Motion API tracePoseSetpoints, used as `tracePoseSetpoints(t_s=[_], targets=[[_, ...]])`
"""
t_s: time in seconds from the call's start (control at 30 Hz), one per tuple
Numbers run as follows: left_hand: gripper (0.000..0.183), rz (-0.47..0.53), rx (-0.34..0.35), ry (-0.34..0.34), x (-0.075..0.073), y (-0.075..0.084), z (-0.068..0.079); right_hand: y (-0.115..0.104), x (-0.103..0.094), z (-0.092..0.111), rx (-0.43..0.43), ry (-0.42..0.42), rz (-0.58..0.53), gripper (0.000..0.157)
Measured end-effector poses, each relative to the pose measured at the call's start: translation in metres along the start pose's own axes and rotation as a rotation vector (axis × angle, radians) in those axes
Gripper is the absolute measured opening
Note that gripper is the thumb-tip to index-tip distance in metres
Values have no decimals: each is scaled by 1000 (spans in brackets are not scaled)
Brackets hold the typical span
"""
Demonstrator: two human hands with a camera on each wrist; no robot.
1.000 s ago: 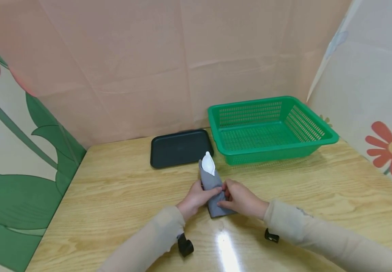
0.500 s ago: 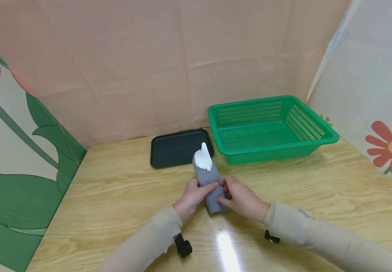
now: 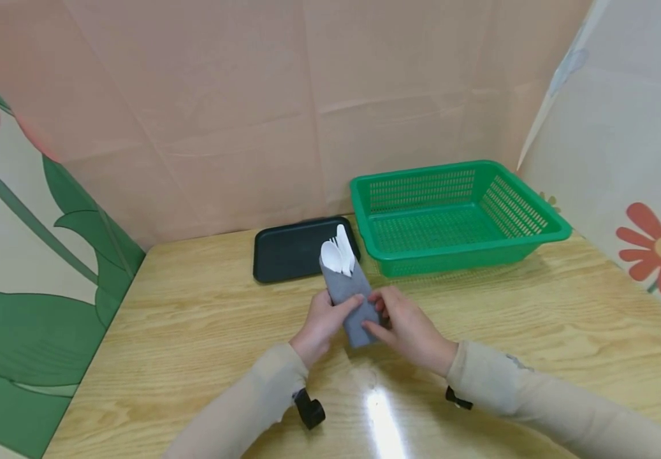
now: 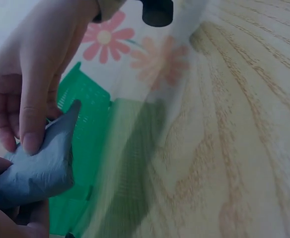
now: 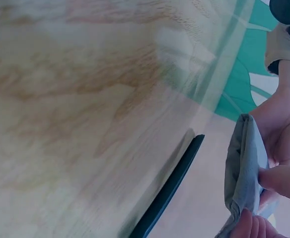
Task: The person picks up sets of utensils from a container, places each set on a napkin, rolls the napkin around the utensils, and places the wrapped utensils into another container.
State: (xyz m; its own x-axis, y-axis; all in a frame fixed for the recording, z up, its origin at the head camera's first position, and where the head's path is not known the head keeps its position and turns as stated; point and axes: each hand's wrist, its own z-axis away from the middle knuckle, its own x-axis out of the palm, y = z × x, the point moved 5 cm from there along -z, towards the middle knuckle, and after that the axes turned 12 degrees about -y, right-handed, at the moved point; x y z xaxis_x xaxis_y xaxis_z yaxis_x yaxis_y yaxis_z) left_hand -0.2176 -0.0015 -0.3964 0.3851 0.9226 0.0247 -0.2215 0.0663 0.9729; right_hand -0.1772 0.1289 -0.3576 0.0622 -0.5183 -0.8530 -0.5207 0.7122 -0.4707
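Observation:
A grey folded napkin (image 3: 338,287) is held up over the wooden table, tilted a little left at its top. Out of its upper end stick a white spoon (image 3: 332,256), a white knife (image 3: 344,245) and the tines of a white fork (image 3: 334,241); their handles are hidden inside. My left hand (image 3: 319,322) grips the napkin from the left, thumb across its front. From the right, my right hand (image 3: 413,331) pinches the side of the napkin, lower down. In the left wrist view the napkin (image 4: 40,171) shows its folded lower end between both hands.
Behind the hands lies a black tray (image 3: 290,252), its right part behind the cutlery. A green perforated basket (image 3: 479,252) stands to its right at the back. Wooden table (image 3: 204,306) surrounds the hands. A pinkish sheet (image 3: 221,127) hangs behind the table.
Both hands have raised the napkin slightly, away from the body and leftward. It has turned, so spoon, fork and knife now show apart, where earlier only overlapping white shapes were seen.

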Motion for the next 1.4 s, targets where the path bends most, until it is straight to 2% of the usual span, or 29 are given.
tracePoseSetpoints(t_s=[0.27,0.43,0.57,0.83,1.27,1.4], targets=[[45,47,15,11,-2,5,-1,2,-3,1,29,45,-42,35],[44,96,33,20,-4,6,-2,2,-6,2,19,88,-34,37],[43,121,41,22,-4,7,-2,2,-7,2,37,91,-36,38],[41,102,53,25,-4,8,0,7,-5,1,83,91,-91,37],[42,111,110,31,-1,9,2,8,-2,2,85,84,-167,30],[42,108,108,41,-1,9,3,10,-1,2,96,79,-197,30]])
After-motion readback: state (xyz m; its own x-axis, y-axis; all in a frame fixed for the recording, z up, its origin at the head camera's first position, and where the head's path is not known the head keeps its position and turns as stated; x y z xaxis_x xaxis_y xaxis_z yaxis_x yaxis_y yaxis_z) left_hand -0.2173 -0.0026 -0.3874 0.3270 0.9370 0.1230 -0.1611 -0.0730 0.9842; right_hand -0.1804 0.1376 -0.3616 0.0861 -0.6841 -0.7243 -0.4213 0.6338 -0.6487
